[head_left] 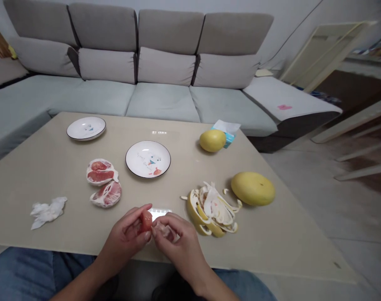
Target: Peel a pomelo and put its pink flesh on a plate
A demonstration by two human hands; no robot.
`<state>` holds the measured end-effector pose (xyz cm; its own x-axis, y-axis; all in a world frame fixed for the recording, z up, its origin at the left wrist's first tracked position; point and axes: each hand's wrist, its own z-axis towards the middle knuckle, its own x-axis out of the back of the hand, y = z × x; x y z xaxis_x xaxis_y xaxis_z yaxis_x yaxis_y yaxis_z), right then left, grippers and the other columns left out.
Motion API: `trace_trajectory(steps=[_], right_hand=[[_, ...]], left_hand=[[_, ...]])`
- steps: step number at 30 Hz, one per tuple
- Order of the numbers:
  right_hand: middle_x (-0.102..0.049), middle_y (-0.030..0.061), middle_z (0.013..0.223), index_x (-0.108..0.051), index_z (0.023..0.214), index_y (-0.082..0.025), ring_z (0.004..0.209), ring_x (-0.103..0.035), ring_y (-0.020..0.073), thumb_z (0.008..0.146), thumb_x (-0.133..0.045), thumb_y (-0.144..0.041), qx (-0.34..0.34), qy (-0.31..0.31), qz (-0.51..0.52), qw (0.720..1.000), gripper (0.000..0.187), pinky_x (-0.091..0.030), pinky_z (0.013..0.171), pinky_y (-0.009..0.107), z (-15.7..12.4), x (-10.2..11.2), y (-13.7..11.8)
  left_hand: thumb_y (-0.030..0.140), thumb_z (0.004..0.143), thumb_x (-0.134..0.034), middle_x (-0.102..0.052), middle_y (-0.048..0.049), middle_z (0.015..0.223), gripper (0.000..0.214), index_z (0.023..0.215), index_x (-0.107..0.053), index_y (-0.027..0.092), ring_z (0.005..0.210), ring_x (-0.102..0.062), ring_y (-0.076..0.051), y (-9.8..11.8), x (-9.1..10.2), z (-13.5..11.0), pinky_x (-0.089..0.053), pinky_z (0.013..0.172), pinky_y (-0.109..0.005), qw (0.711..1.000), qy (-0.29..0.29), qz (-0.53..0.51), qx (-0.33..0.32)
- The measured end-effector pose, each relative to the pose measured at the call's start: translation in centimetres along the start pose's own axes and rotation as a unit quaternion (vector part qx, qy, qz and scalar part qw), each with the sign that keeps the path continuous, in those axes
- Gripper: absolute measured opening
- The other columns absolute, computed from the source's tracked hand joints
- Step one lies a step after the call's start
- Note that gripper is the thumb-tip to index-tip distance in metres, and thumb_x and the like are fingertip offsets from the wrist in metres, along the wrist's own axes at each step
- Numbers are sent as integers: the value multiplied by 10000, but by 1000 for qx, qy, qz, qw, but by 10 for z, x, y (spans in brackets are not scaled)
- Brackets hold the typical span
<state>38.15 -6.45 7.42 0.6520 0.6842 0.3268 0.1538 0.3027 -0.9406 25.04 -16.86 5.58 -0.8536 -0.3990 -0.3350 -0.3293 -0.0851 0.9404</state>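
Note:
My left hand [126, 240] pinches a pink pomelo segment [145, 220] at the table's near edge. My right hand [177, 242] is closed against the same segment, its fingers gripping the pale membrane [163, 230]. Two larger peeled pomelo pieces [103, 182] lie to the left of my hands. A heap of yellow peel [212, 209] lies just to the right. A white plate [148, 159] with a small pink bit on it stands beyond my hands.
A whole pomelo [253, 188] lies right of the peel and a smaller one [212, 140] sits further back by a tissue pack [227, 130]. A second plate [86, 128] stands at the back left. A crumpled tissue [47, 211] lies at the near left. A grey sofa [146, 75] wraps behind the beige table [272, 234].

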Motion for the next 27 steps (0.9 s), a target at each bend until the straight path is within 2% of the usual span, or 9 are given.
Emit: trace_trajectory(steps=[3, 6, 8, 11, 14, 17, 23, 27], right_hand=[[-583, -9, 642, -730, 814, -201, 581, -478, 117, 815, -609, -167, 62, 20, -48, 997, 126, -341, 532, 222, -1, 1, 0], [-550, -17, 587, -719, 748, -188, 554, -473, 112, 808, -590, -125, 104, 47, -80, 990, 155, -333, 528, 225, -2, 0, 2], [-537, -19, 568, -698, 702, -181, 540, -471, 111, 784, -577, -108, 109, 66, -91, 988, 163, -328, 525, 228, -3, -2, 3], [-557, -13, 583, -677, 681, -182, 543, -489, 118, 753, -564, -110, 74, 80, -87, 990, 153, -337, 527, 232, -4, -4, 3], [-604, 1, 629, -683, 700, -186, 560, -519, 126, 765, -566, -147, 21, 65, -55, 996, 139, -355, 528, 232, -4, -3, 3], [-641, 13, 677, -704, 738, -190, 612, -557, 138, 794, -571, -184, -6, 41, -28, 999, 144, -382, 553, 233, -2, -1, 1], [-660, 17, 729, -702, 767, -187, 650, -566, 136, 844, -582, -231, -31, -1, -3, 1000, 149, -401, 588, 228, 1, 5, -5], [-653, 17, 782, -718, 845, -197, 679, -564, 138, 834, -670, -276, -38, -38, -15, 998, 93, -397, 595, 226, 1, 6, -3]], left_hand=[[234, 797, -752, -575, -13, 920, 461, 1245, -669, 300, 871, -596, -141, 0, 1, -1, -533, 846, -249, 1000, -5, 26, -10], [236, 800, -746, -592, -21, 947, 458, 1246, -669, 310, 910, -611, -155, -2, 0, -2, -533, 885, -267, 999, -5, 43, -5], [247, 787, -756, -605, -25, 944, 446, 1225, -684, 293, 900, -617, -160, -4, -2, -1, -538, 874, -266, 999, 5, 45, -10], [280, 744, -789, -629, -30, 914, 457, 1192, -703, 240, 860, -626, -166, -6, -5, 0, -546, 833, -263, 998, 50, 28, 9], [310, 684, -833, -668, -45, 935, 548, 1202, -695, 200, 863, -633, -182, -4, -6, 2, -545, 785, -253, 992, 93, -2, 82], [326, 656, -855, -675, -40, 924, 606, 1222, -688, 194, 887, -626, -184, -2, -6, 3, -528, 805, -246, 987, 89, -39, 126], [369, 724, -812, -619, -7, 872, 575, 1262, -666, 227, 745, -580, -117, -2, -3, 1, -501, 699, -197, 985, 81, -86, 124], [343, 716, -829, -647, -28, 964, 612, 1287, -645, 225, 898, -604, -155, -3, 1, 0, -503, 841, -228, 988, 89, -55, 115]])
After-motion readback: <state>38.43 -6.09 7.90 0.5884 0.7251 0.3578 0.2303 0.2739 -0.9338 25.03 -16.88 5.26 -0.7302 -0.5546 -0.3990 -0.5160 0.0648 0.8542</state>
